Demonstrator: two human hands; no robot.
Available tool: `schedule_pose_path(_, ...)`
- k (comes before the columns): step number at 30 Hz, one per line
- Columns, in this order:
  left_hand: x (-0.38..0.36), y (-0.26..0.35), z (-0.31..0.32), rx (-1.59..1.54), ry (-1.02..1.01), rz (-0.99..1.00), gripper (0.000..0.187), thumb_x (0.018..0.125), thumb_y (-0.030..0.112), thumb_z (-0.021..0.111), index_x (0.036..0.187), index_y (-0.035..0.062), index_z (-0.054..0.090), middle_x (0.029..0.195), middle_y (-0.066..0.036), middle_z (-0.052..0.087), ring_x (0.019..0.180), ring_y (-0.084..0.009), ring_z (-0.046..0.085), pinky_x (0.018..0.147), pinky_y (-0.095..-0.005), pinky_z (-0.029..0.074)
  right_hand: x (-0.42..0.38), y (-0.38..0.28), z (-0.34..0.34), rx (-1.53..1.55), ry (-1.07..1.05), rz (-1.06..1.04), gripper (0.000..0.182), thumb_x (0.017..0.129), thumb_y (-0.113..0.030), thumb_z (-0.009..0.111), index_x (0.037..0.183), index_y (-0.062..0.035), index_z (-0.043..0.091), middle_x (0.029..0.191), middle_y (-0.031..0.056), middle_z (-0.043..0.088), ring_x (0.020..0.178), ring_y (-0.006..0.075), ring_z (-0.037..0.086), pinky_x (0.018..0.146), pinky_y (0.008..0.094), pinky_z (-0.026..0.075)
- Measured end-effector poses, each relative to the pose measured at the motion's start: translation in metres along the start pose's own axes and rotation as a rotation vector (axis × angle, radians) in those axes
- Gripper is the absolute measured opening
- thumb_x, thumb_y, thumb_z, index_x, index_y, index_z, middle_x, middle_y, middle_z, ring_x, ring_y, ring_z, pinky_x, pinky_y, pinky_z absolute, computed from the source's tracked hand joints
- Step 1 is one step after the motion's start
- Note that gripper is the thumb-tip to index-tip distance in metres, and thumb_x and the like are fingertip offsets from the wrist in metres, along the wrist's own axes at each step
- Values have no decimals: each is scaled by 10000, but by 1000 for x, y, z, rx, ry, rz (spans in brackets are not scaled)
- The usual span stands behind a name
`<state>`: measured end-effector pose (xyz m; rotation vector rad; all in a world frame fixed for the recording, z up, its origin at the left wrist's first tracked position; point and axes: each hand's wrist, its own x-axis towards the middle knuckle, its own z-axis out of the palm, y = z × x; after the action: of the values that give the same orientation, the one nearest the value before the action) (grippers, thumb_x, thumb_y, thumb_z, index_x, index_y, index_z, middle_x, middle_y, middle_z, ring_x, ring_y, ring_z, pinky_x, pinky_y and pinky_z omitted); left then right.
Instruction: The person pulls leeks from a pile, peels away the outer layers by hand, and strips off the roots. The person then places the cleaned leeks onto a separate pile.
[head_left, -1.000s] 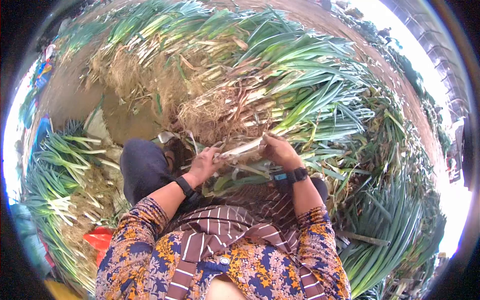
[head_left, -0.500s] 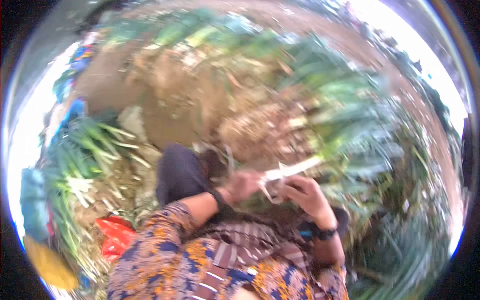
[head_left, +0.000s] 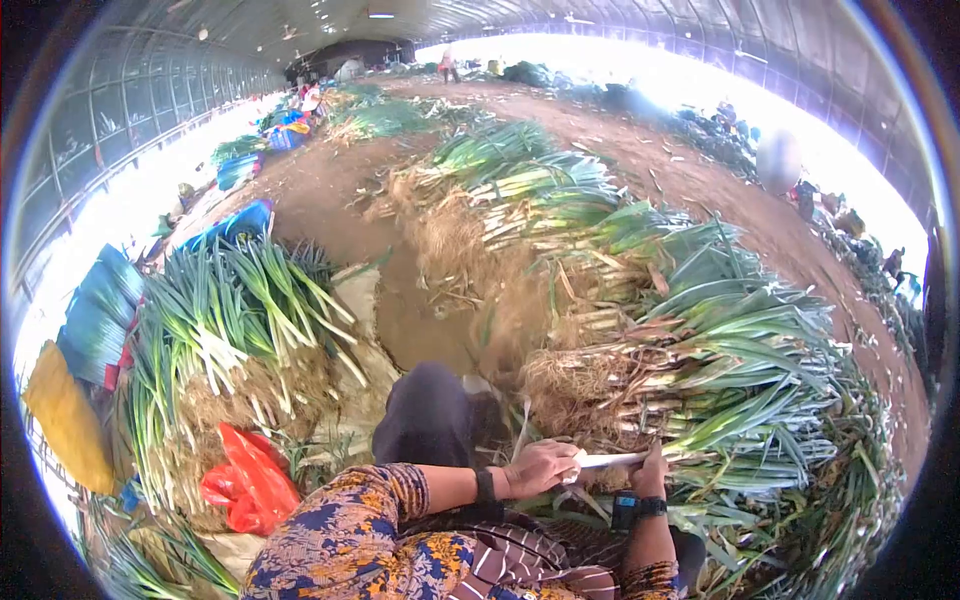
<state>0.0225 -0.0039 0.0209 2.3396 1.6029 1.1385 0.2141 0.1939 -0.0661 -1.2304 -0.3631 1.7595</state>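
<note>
Head lifted since a second ago; view now took in the whole shed. Left hand [head_left: 540, 467] and right hand [head_left: 655, 470] both still gripped one white leek stalk [head_left: 610, 460], held level before the big leek pile [head_left: 700, 370]; peeling seemingly ongoing.

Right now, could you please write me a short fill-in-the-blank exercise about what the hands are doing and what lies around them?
1. Both hands hold one white ____ stalk between them, the left hand at one end and the right hand further along.
2. The bag lying by the left-hand heap is ____ in colour.
3. The right wrist wears a ____.
4. The big pile ahead lies on bare ____.

Missing words: leek; red; watch; earth
</note>
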Motion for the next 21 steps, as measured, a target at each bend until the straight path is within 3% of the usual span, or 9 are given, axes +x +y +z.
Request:
schedule_pose_path(4, -6, -1, -3, -53, -91, 6, 149, 867, 161, 586, 946, 40, 619, 1054, -119, 630, 1067, -297, 569, 918, -409, 445, 16, 5, -16, -147, -88, 7, 365, 918, -404, 511, 785, -65, 501, 648, 84, 533, 520, 212, 503, 420, 334, 442)
schedule_pose_path(6, -6, 3, -6, -84, -96, 34, 143, 864, 154, 588, 943, 40, 623, 1042, -109, 633, 1067, -293, 572, 914, -409, 445, 15, 7, -9, -124, 33, -32, 326, 914, -378, 529, 826, -65, 508, 679, 83, 534, 535, 210, 500, 433, 349, 445)
schedule_pose_path(10, -6, 12, -26, -124, -164, 65, 131, 847, 137, 594, 944, 59, 634, 950, -87, 630, 952, -269, 574, 868, -392, 436, 33, 17, -18, -92, 40, -52, 278, 906, -343, 557, 888, -70, 511, 728, 67, 509, 565, 199, 481, 454, 376, 435)
schedule_pose_path(14, -17, 4, -53, -162, -197, 30, 71, 802, 95, 565, 846, 62, 610, 856, -89, 621, 862, -279, 582, 831, -373, 434, 82, 24, -45, -285, 212, -67, 315, 916, -375, 536, 820, -79, 493, 671, 43, 438, 528, 178, 405, 433, 377, 354)
schedule_pose_path(16, -34, -24, -60, 56, -450, -63, 214, 805, 86, 544, 1015, 85, 582, 824, -119, 631, 778, -311, 610, 802, -381, 448, 86, 22, -49, -195, 149, -15, 337, 921, -389, 523, 789, -82, 482, 646, 35, 404, 527, 173, 373, 450, 392, 321)
schedule_pose_path(17, -26, -16, -78, 132, -590, -359, 303, 810, 118, 558, 1109, 86, 525, 793, -144, 628, 782, -312, 616, 745, -399, 470, 9, -15, -8, -422, 255, 63, 350, 922, -391, 517, 757, -86, 474, 632, 39, 397, 536, 158, 366, 471, 390, 323)
schedule_pose_path(18, -18, -8, -94, 206, -726, -654, 406, 815, 149, 572, 1203, 86, 467, 762, -169, 624, 786, -313, 623, 688, -418, 491, 22, -8, -11, -413, 301, 31, 322, 909, -379, 541, 771, -91, 497, 647, 33, 443, 562, 152, 423, 487, 383, 367)
schedule_pose_path(20, -38, -23, -90, 718, -632, -376, 391, 828, 197, 548, 1202, 114, 468, 775, -145, 603, 850, -276, 618, 681, -420, 478, 28, 8, -11, -116, 201, -95, 273, 893, -358, 568, 793, -108, 524, 648, 25, 480, 558, 151, 463, 475, 360, 380)
schedule_pose_path(21, -31, -23, -86, 696, -597, -278, 276, 828, 216, 560, 1075, 94, 534, 779, -132, 593, 836, -265, 612, 675, -403, 473, 24, 10, -11, -114, 160, -106, 234, 876, -337, 589, 841, -115, 523, 684, 29, 495, 585, 156, 477, 479, 347, 383)
